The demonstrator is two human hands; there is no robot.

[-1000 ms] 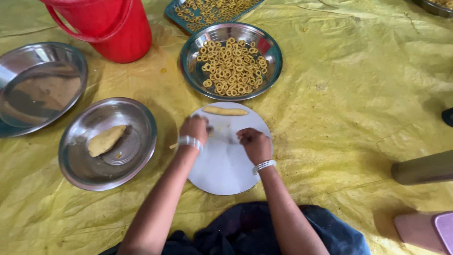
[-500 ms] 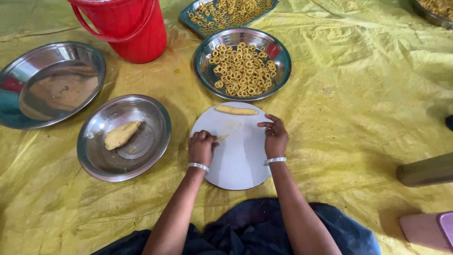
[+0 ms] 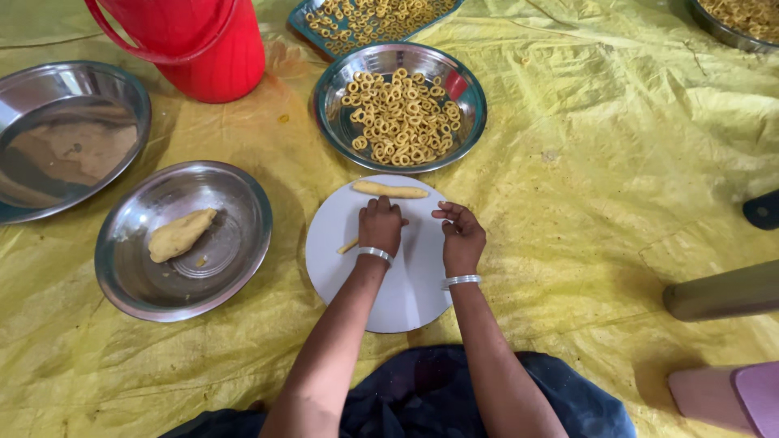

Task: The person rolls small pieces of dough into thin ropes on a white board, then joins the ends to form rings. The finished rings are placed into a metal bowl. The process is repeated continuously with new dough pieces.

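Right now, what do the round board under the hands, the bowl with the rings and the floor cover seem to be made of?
The round board looks like smooth white plastic or laminate: flat, matte, uniform. The bowl of rings looks like polished steel: mirror-like reflections on its wall. The floor cover looks like thin yellow plastic sheeting: creased, faintly glossy. The left hand presses a pale strip, apparently soft dough.

Three steel bowls [image 3: 182, 239] [image 3: 69, 138] [image 3: 402, 105] in full view, one red bucket [image 3: 195, 40], one round white board [image 3: 381, 259], two dough rolls [image 3: 389, 191] [image 3: 349, 245], one dough lump [image 3: 180, 234], two bangled hands [image 3: 381, 227] [image 3: 462, 239]
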